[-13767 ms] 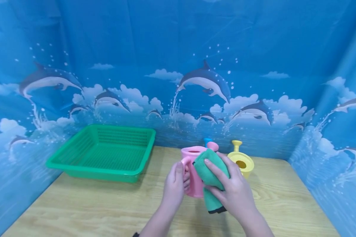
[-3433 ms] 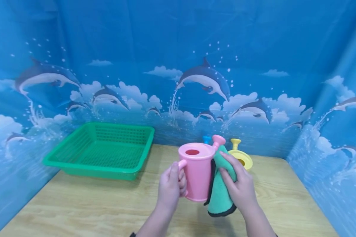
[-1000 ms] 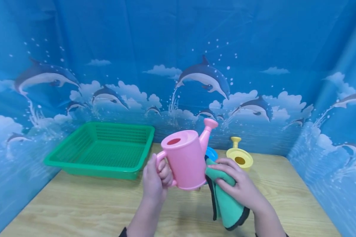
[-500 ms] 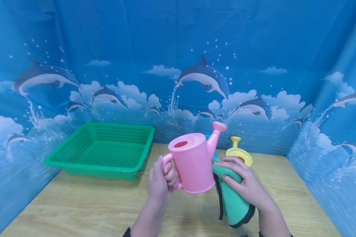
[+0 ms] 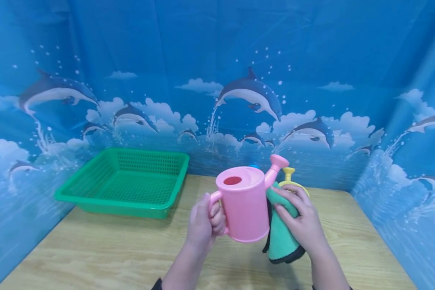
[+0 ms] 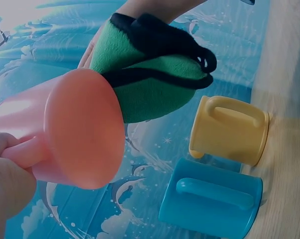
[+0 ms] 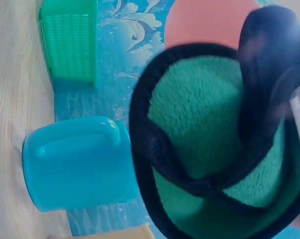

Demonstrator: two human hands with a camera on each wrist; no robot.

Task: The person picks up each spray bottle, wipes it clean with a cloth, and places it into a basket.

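Observation:
My left hand (image 5: 206, 219) grips the handle of a pink watering can (image 5: 244, 209), held above the table. Its spout points up to the right, and the left wrist view shows its bare base. A folded green cloth with black edging (image 5: 282, 237) is bunched in my right hand (image 5: 306, 217). The cloth lies against the can's right side, just below the spout. Behind these stand a blue watering can (image 6: 212, 199) and a yellow watering can (image 6: 230, 130), both upright on the table. In the head view they are mostly hidden by the pink can, the cloth and my right hand.
A green plastic basket (image 5: 110, 205) with slotted walls stands at the back left of the wooden table (image 5: 130, 249). Blue dolphin-print sheeting (image 5: 203, 52) hangs along the back and both sides.
Over the last second the pink watering can has shifted right and slightly down, and tilts less. The right hand has moved the cloth up toward the spout's base. The basket stays put.

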